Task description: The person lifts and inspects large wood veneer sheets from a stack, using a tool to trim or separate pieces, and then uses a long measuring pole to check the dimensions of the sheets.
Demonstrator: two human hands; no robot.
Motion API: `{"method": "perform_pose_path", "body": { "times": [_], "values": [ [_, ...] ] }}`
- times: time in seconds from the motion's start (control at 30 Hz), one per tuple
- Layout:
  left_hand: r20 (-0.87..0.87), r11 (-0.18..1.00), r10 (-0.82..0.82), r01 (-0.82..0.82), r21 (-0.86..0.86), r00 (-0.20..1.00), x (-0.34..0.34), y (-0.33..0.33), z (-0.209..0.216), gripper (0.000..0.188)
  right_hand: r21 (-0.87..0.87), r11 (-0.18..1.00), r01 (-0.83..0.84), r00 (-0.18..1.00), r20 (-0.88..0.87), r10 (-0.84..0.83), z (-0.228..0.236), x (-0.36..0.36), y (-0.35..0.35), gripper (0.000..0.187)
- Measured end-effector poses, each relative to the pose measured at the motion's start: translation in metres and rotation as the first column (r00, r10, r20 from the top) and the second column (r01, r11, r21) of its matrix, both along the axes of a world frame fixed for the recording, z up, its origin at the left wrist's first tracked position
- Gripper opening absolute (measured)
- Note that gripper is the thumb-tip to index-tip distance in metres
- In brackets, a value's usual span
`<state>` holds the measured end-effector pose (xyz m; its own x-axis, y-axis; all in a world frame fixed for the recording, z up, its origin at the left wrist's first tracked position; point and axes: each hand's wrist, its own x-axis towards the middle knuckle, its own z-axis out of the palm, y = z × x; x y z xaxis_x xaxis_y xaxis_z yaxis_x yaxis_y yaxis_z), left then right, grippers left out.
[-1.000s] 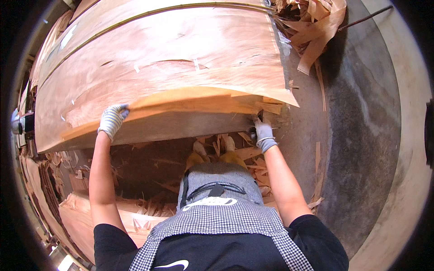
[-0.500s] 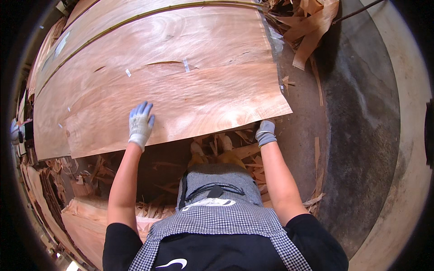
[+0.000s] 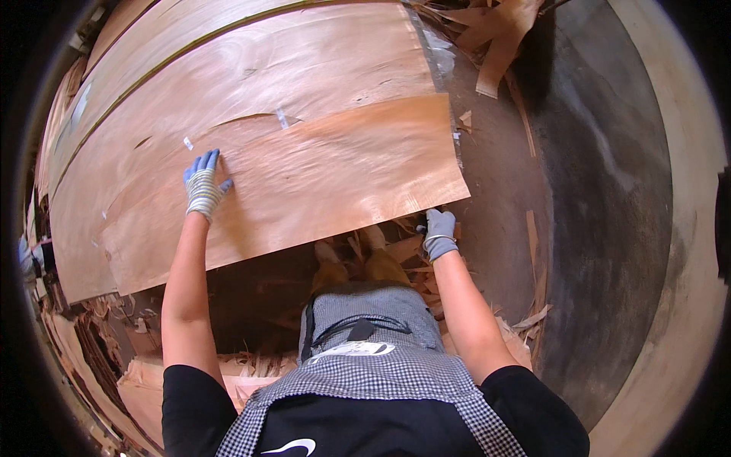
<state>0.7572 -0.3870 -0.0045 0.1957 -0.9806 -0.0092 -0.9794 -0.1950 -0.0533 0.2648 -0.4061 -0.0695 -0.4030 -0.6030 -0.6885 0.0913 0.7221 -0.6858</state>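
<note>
A long strip of reddish wood veneer point(image 3: 343, 171) lies along the near side of a larger veneer sheet point(image 3: 327, 61), its right part slightly raised. My left hand point(image 3: 203, 184), in a striped glove with blue fingertips, is spread open on the veneer, fingers towards a small white tape piece point(image 3: 189, 143). A second tape piece point(image 3: 282, 118) sits by a split in the larger sheet. At the strip's near right edge, my right hand point(image 3: 440, 232), in a grey glove, is closed. Something small and dark shows by its fingers; I cannot make out what it is.
A thin dark stick point(image 3: 190, 46) runs across the far part of the sheets. Curled veneer scraps point(image 3: 506, 46) lie at the far right. More scraps point(image 3: 407, 247) litter the floor by my feet. Another person's gloved hand point(image 3: 29, 259) shows at the left edge.
The strip's far right edge has lifted and now stands out from the sheet below. My left hand has moved left and away from me; my right hand stays near the strip's corner.
</note>
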Motion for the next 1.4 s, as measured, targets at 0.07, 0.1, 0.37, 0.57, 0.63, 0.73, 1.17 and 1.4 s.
{"method": "perform_pose_path", "body": {
  "times": [0.07,0.1,0.37,0.57,0.63,0.73,1.17,1.4],
  "values": [
    [0.011,0.998,0.009,-0.009,0.067,1.000,0.003,-0.005,0.001,0.078,-0.014,0.999,-0.045,0.996,0.081,0.046,0.001,-0.009,0.000,0.012],
    [0.012,0.993,0.027,-0.028,0.117,1.000,0.005,-0.007,0.002,0.079,-0.006,0.997,-0.080,0.989,0.126,0.080,0.003,-0.017,-0.001,0.013],
    [0.118,0.998,0.057,-0.057,-0.006,0.991,-0.063,-0.005,0.019,0.073,-0.391,0.698,-0.600,0.582,-0.812,0.046,0.071,-0.068,-0.044,0.017],
    [-0.226,0.921,-0.383,0.388,-0.025,0.896,-0.207,0.018,-0.020,0.071,-0.170,0.418,-0.892,0.358,-0.830,0.427,0.049,0.028,-0.082,0.041],
    [-0.259,0.946,-0.308,0.324,0.023,0.916,-0.219,0.014,-0.025,0.068,0.009,0.449,-0.893,0.242,-0.833,0.497,0.035,0.041,-0.087,0.048],
    [-0.256,0.955,-0.275,0.294,0.037,0.927,-0.219,0.013,-0.015,0.065,0.033,0.413,-0.910,0.208,-0.826,0.524,0.022,0.037,-0.090,0.057],
    [-0.250,0.994,-0.104,0.108,0.002,0.963,-0.175,0.128,-0.042,0.057,-0.100,0.281,-0.954,0.209,-0.898,0.387,0.014,0.037,-0.079,0.053],
    [-0.131,0.913,0.247,-0.276,-0.300,0.960,-0.003,0.045,-0.018,0.042,-0.179,0.223,-0.958,0.259,-0.874,0.412,0.015,0.036,-0.085,0.054]
  ]
}}
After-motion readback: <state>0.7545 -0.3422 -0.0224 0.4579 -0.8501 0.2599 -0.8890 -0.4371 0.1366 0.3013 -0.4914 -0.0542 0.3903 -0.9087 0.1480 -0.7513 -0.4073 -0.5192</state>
